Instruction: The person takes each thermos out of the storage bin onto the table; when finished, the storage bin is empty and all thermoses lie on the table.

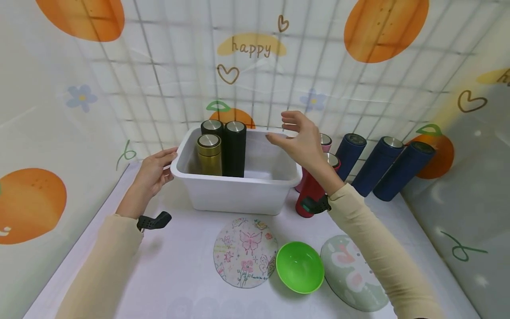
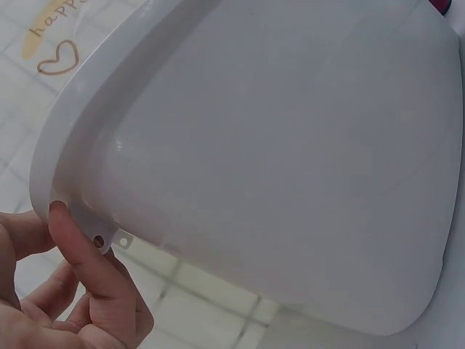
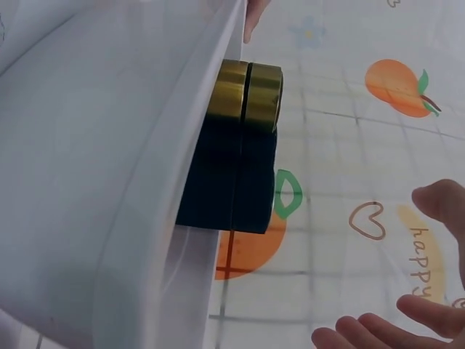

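A white plastic bin [image 1: 239,195] stands on the table, with a gold thermos [image 1: 209,159], a tall black thermos [image 1: 235,148] and another dark thermos [image 1: 212,126] upright in its left half. At the bin's left end, my left hand [image 1: 152,172] holds the rim; the left wrist view shows thumb and fingers [image 2: 91,265] at the lip. Over the bin's right end hovers my right hand [image 1: 301,141], holding nothing, thumb and fingers spread apart. In the right wrist view the gold thermos [image 3: 263,98] rises above the bin's edge.
Right of the bin stand red thermoses [image 1: 308,197], partly behind my right forearm, and a pink-topped one [image 1: 326,142]. Several navy thermoses [image 1: 376,166] are farther right. In front lie a round butterfly mat [image 1: 247,252], a green bowl [image 1: 300,267] and a round grey-green cushion [image 1: 350,279].
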The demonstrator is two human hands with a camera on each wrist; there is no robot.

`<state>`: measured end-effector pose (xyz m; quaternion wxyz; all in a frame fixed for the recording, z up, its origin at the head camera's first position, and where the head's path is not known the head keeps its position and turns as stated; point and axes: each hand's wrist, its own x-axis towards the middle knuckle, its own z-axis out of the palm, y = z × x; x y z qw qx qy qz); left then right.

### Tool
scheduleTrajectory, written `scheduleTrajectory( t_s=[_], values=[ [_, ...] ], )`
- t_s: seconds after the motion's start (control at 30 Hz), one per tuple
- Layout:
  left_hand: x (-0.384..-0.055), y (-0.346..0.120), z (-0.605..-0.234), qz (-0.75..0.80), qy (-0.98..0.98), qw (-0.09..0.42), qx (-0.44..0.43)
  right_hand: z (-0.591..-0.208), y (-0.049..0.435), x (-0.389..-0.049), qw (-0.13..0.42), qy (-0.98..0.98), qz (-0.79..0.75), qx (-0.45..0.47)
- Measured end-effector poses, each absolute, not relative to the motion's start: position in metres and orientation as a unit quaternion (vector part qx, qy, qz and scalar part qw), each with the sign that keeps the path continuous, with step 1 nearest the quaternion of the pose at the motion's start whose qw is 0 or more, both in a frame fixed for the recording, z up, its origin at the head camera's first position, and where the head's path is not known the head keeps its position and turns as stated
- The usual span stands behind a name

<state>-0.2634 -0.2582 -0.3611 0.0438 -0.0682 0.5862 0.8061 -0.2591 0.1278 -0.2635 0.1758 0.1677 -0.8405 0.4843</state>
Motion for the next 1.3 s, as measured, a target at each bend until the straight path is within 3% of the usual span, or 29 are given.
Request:
scheduleTrajectory(
  t_s=[1.3],
  values=[
    [-0.263,-0.259,-0.363,0.811,0.581,0.044,-0.045,-0.275,0.086,-0.289,0.12,-0.842,0.503,0.156]
  ],
)
